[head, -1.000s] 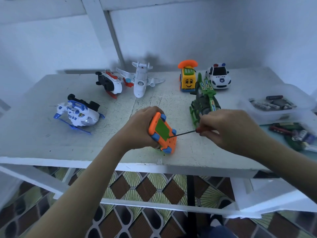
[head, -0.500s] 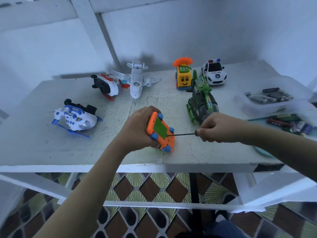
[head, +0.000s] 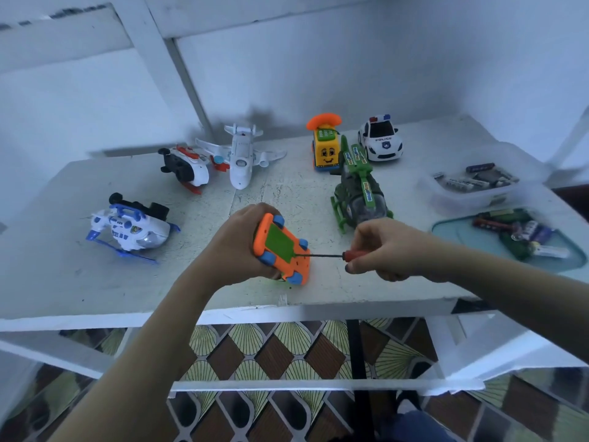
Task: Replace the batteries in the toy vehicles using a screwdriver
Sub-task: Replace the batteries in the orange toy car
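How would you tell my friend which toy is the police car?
On the white table, look along the far edge, towards the right. The police car stands right of the yellow smiling toy phone, behind the green helicopter. Only it is a white car with POLICE on its bonnet and red and blue roof lights.

White painted table (head: 95,282), pale blue-white wall (head: 350,59), patterned tile floor (head: 287,352) below.
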